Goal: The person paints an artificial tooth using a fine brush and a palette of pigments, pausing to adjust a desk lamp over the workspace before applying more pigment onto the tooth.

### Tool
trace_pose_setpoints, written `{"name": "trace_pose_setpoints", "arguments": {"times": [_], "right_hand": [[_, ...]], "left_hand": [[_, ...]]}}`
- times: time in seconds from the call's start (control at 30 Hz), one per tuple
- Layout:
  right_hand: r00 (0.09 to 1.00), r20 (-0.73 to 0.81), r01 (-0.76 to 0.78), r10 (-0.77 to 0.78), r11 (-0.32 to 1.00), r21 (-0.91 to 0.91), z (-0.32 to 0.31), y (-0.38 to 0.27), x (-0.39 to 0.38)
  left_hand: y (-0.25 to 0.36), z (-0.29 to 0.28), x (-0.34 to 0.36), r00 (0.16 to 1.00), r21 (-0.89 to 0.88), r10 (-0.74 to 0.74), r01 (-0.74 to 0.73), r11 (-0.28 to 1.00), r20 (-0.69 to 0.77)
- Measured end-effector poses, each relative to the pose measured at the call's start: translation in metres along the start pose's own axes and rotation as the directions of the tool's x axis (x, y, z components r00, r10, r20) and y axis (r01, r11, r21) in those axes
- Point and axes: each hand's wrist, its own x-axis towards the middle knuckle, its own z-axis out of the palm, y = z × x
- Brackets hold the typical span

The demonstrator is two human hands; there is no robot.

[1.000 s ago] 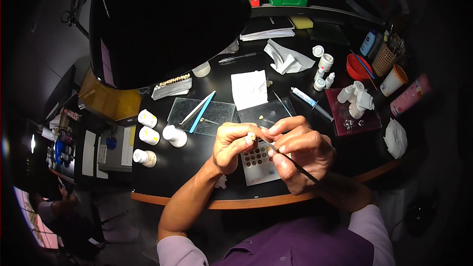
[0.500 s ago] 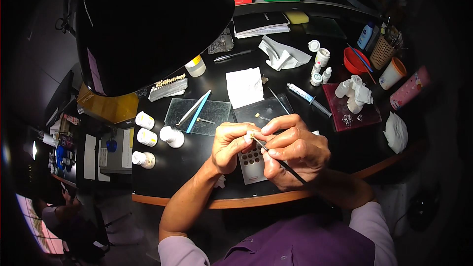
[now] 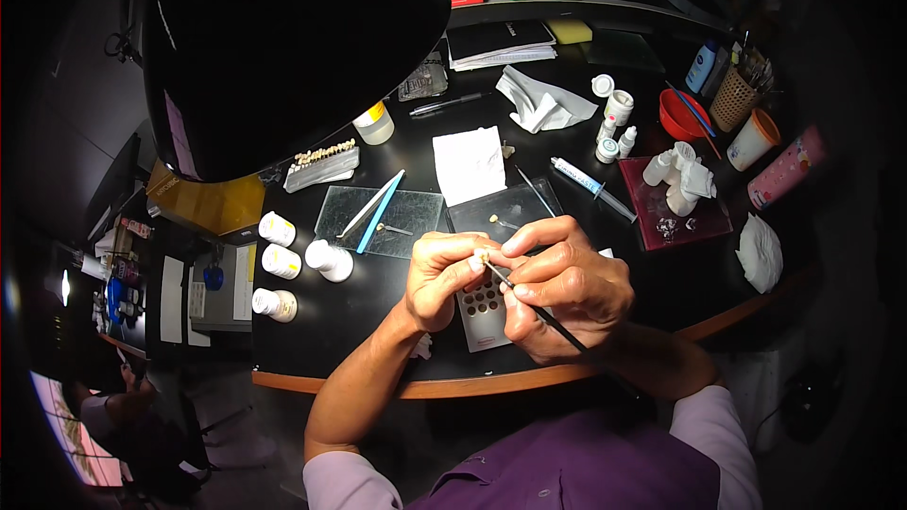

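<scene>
Above the near part of the desk, my left hand is closed, pinching a small whitish-yellow tooth-shaped piece, apparently a dental crown, between thumb and fingertips. My right hand grips a thin dark-handled brush like a pencil, its tip at the crown. The fingertips of both hands come close together there and partly hide the crown. Under the hands lies a pale palette with rows of dark round wells, partly covered. Just beyond them, a dark slab carries a small yellowish tooth piece on a thin stem.
A large black lamp shade fills the upper left. Left of my hands stand several white bottles and a glass slab with tools. A folded white tissue, a syringe and a dark red slab lie beyond and right.
</scene>
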Motion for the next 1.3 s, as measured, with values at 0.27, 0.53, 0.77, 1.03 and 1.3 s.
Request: {"name": "trace_pose_setpoints", "arguments": {"times": [0.27,0.53,0.77,1.03,1.3], "right_hand": [[1.0,-0.005,0.028,-0.028,0.999,-0.021,0.0006,0.0013,0.0005],[0.999,-0.003,0.04,-0.041,0.999,-0.022,0.0003,0.0013,0.0006],[0.999,-0.043,-0.013,0.009,0.997,-0.076,0.0026,-0.0012,-0.0003],[0.999,-0.043,-0.008,0.006,0.999,-0.048,0.0022,-0.0011,-0.0001],[1.0,0.011,0.028,-0.028,0.998,-0.052,-0.0005,-0.0006,0.0025]], "left_hand": [[0.0019,-0.0001,-0.0003,1.0,-0.021,-0.028,0.028,0.999,-0.004],[-0.0026,-0.003,-0.0021,1.0,-0.035,-0.023,0.023,0.999,0.013],[-0.0038,-0.003,-0.0015,1.0,-0.045,-0.005,0.006,0.999,0.021],[-0.0029,-0.0027,-0.0023,1.0,-0.046,-0.009,0.01,0.999,0.015],[0.0018,-0.001,-0.0011,0.999,-0.046,-0.036,0.036,0.998,0.003]]}}
